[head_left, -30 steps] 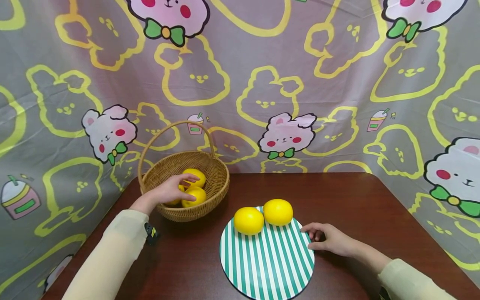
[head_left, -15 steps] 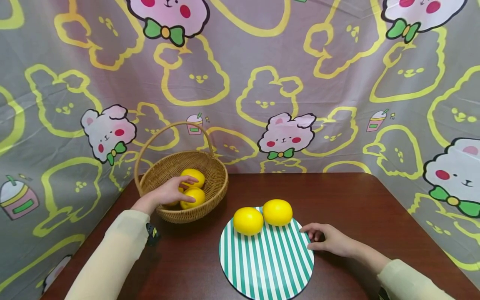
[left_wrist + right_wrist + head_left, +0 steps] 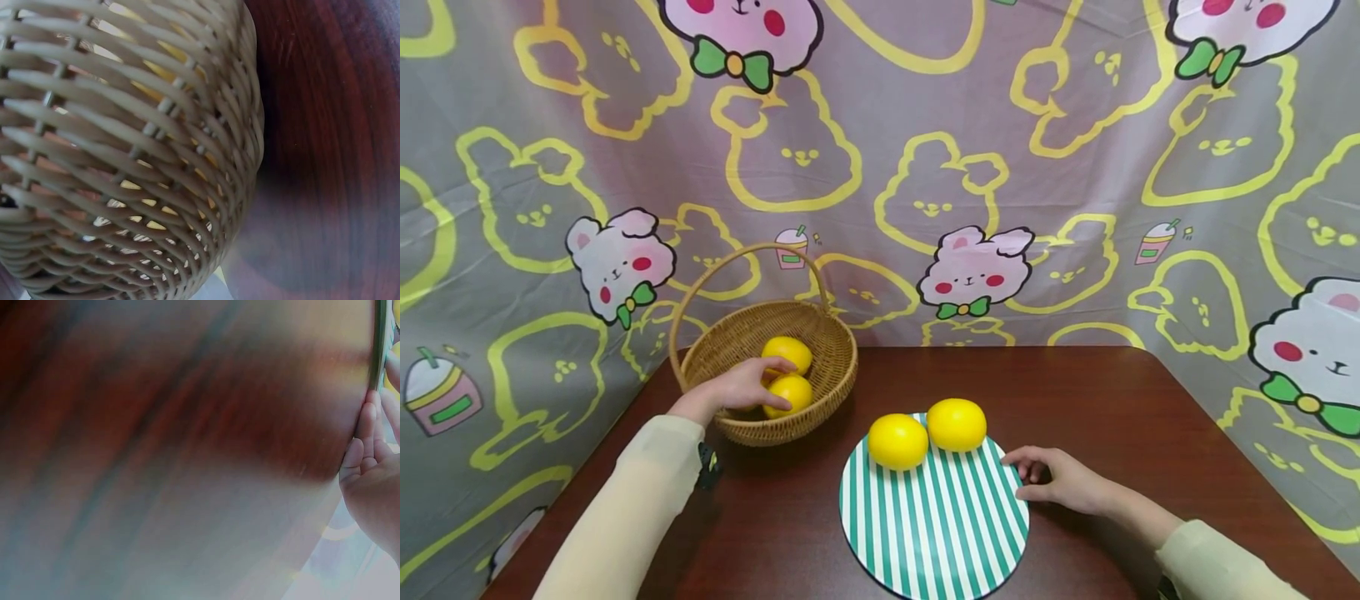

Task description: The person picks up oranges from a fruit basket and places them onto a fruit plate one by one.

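Observation:
A wicker basket [image 3: 841,358] with a tall handle stands at the table's back left. My left hand [image 3: 748,383] reaches over its near rim and grips a yellow lemon [image 3: 796,390], fingers on its far side and thumb in front. Another lemon [image 3: 790,350] lies just behind that one. In the left wrist view, the woven basket wall [image 3: 125,131] covers most of the hand. My right hand [image 3: 1067,479] rests its fingertips and thumb at the right edge of a round green-and-white striped plate [image 3: 936,525]. Two lemons, one left [image 3: 898,442] and one right [image 3: 957,425], sit at the plate's far side.
All of this stands on a dark reddish-brown wooden table [image 3: 1075,383]. A patterned cloth [image 3: 865,192] with rabbit drawings hangs round the back and both sides, close to the table's edges.
My left hand has sunk slightly and closed in on the front lemon. A bit of yellow seen earlier under that hand is now hidden. The right hand and plate stay put.

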A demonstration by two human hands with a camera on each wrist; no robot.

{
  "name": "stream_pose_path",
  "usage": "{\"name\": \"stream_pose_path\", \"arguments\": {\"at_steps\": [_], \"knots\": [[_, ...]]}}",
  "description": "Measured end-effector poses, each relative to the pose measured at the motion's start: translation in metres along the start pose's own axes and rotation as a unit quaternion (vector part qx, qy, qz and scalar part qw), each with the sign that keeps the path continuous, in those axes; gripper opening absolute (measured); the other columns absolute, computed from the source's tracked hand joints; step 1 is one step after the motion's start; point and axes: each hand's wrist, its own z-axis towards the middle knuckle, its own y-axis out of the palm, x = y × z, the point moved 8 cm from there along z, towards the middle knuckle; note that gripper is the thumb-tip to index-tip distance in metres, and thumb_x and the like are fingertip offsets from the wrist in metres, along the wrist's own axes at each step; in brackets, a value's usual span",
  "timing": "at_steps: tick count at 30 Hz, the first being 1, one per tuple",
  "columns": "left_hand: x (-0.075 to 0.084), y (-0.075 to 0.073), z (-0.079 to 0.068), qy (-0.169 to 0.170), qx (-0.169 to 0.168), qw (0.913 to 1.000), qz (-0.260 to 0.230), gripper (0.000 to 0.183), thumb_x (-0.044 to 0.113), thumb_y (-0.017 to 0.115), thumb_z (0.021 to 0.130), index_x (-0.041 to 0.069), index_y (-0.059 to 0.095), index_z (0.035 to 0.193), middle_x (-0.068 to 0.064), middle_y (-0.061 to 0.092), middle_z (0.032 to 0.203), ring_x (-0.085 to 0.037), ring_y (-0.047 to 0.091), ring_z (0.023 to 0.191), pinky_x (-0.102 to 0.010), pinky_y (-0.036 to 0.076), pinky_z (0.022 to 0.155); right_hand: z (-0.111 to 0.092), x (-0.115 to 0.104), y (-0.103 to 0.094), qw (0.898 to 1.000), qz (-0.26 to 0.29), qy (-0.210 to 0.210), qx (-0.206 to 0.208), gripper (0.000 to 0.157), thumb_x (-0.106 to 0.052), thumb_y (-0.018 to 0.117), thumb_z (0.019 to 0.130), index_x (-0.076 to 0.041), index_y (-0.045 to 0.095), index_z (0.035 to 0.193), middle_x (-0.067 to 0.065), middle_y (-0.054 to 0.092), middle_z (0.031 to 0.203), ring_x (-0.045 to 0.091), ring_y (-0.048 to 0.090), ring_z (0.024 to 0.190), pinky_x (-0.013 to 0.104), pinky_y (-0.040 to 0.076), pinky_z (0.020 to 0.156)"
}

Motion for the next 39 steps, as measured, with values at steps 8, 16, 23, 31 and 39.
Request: {"name": "stream_pose_path", "arguments": {"at_steps": [8, 16, 23, 31, 39], "knots": [[0.001, 0.000, 0.001, -0.016, -0.005, 0.9995, 0.027, 0.062, 0.028, 0.080, 0.080, 0.000, 0.057, 0.130, -0.017, 0.060, 0.123, -0.033, 0.054, 0.110, -0.050, 0.041, 0.093, -0.001, -0.001, 0.000, 1.000, -0.007, -0.009, 0.001, 0.038, -0.018, 0.072, 0.089, -0.002, 0.059, 0.122, 0.003, 0.054, 0.091, 0.012, 0.052, 0.077, 0.024, 0.045, 0.068], [0.004, 0.004, 0.005, -0.005, -0.001, 0.9998, 0.018, 0.055, 0.029, 0.081, 0.078, 0.008, 0.060, 0.124, -0.015, 0.060, 0.121, -0.031, 0.054, 0.109, -0.048, 0.041, 0.093, -0.001, -0.003, 0.000, 1.000, -0.002, -0.015, 0.003, 0.038, -0.016, 0.072, 0.089, -0.001, 0.060, 0.121, 0.003, 0.054, 0.091, 0.012, 0.051, 0.077, 0.024, 0.045, 0.068], [0.005, 0.008, 0.007, 0.013, -0.010, 0.9996, -0.025, 0.048, 0.020, 0.079, 0.081, 0.004, 0.056, 0.120, -0.020, 0.057, 0.122, -0.040, 0.051, 0.117, -0.052, 0.040, 0.096, 0.000, -0.002, 0.000, 1.000, 0.004, -0.006, 0.001, 0.039, -0.015, 0.072, 0.088, -0.001, 0.059, 0.122, 0.003, 0.053, 0.091, 0.012, 0.051, 0.077, 0.024, 0.044, 0.068], [0.003, 0.012, 0.009, 0.010, -0.001, 0.9995, -0.029, 0.053, 0.021, 0.081, 0.078, 0.001, 0.055, 0.120, -0.016, 0.057, 0.123, -0.035, 0.050, 0.116, -0.049, 0.038, 0.097, -0.001, 0.001, 0.002, 1.000, -0.001, 0.003, 0.001, 0.039, -0.018, 0.072, 0.089, -0.002, 0.059, 0.122, 0.005, 0.054, 0.092, 0.013, 0.052, 0.078, 0.024, 0.045, 0.069], [-0.001, 0.014, 0.012, 0.002, -0.016, 0.9998, -0.007, 0.066, 0.024, 0.081, 0.079, -0.003, 0.052, 0.131, -0.021, 0.055, 0.131, -0.036, 0.050, 0.120, -0.049, 0.039, 0.098, 0.000, -0.001, 0.000, 1.000, 0.005, -0.005, 0.002, 0.039, -0.016, 0.072, 0.088, -0.001, 0.060, 0.122, 0.003, 0.054, 0.091, 0.013, 0.051, 0.077, 0.024, 0.045, 0.069]]}}
